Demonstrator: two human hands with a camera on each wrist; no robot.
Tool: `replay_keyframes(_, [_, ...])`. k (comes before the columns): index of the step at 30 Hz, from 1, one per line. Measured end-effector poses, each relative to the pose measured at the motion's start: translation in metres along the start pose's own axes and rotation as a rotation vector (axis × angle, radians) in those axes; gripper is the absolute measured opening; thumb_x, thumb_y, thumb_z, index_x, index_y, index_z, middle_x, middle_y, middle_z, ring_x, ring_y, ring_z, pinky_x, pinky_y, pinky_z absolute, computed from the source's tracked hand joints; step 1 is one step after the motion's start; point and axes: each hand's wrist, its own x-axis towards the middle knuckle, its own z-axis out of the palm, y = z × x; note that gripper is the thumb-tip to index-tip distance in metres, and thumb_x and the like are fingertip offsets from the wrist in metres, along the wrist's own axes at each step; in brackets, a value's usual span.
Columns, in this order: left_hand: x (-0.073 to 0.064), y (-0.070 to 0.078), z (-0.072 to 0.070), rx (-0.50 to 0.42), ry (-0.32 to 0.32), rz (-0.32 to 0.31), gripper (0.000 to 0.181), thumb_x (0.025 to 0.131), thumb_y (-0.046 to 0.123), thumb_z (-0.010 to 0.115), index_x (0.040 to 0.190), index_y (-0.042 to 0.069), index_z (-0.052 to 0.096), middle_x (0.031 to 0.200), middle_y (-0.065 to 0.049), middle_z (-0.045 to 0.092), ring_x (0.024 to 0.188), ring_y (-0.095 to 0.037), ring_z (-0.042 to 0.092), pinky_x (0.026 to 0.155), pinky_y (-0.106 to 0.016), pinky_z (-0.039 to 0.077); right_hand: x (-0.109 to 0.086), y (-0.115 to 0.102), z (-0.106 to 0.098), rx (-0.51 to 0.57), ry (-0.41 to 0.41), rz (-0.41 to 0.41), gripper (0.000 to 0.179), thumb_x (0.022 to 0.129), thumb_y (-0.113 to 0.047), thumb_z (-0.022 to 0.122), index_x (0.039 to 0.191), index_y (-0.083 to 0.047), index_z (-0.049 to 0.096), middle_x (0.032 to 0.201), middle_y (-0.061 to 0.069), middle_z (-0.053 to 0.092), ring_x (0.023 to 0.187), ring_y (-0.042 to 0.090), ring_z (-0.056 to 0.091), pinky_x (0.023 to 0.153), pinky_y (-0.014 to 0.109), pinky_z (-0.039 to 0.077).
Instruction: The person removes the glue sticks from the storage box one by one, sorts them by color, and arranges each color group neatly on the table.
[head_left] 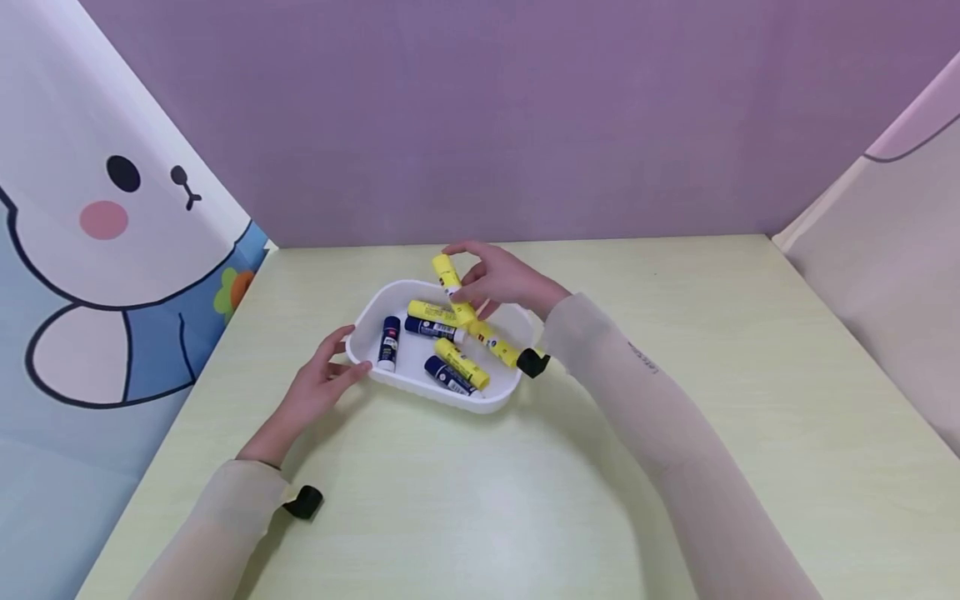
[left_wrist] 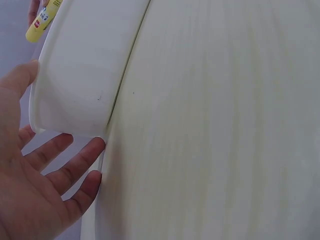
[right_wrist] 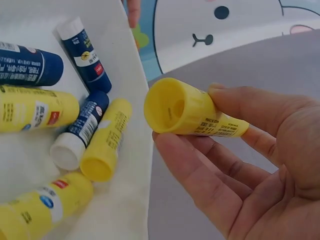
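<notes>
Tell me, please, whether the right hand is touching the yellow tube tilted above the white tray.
Touching: the right wrist view shows the right hand gripping the yellow tube, with digits against opposite sides of it.

The left arm (head_left: pixel 213 525) reaches up from the lower left of the frame, the left hand (head_left: pixel 318 387) just left of centre, its fingers (left_wrist: pixel 77 165) spread and slightly bent, its thumb (left_wrist: pixel 22 77) held apart from them. The right arm (head_left: pixel 667 425) slants in from the lower right; the right hand (head_left: pixel 506 279) pinches, knuckles bent, near the frame's centre.
</notes>
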Motion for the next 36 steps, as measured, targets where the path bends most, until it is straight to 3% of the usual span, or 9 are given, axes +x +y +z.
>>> replay_keyframes(12, [0.000,0.000,0.000,-0.005,-0.006,-0.014,0.076,0.100,0.041,0.060,0.159,0.018,0.019,0.147,-0.024,0.040,0.116,-0.044,0.056,0.088,-0.051,0.051,-0.013,0.019,-0.024,0.089,0.047,-0.003,0.073,0.088,-0.011,0.077,0.149,-0.031,0.041,0.114,0.015,0.062,0.083,0.033,0.068,0.070,0.042,0.058])
replay_keyframes(20, [0.000,0.002,0.002,-0.007,-0.004,-0.002,0.075,0.100,0.040,0.060,0.159,0.017,0.019,0.146,-0.024,0.041,0.115,-0.043,0.057,0.086,-0.049,0.051,-0.023,0.033,-0.042,0.120,0.101,0.024,0.073,0.089,-0.010,0.076,0.149,-0.032,0.040,0.116,0.017,0.061,0.091,0.032,0.068,0.071,0.044,0.058])
replay_keyframes(36, [0.000,0.002,0.003,-0.009,-0.006,-0.002,0.074,0.100,0.039,0.060,0.158,0.017,0.019,0.146,-0.024,0.041,0.114,-0.042,0.057,0.084,-0.046,0.051,-0.043,0.056,-0.069,0.173,0.167,-0.012,0.071,0.091,-0.004,0.071,0.150,-0.027,0.039,0.116,0.022,0.063,0.084,0.031,0.069,0.072,0.046,0.058])
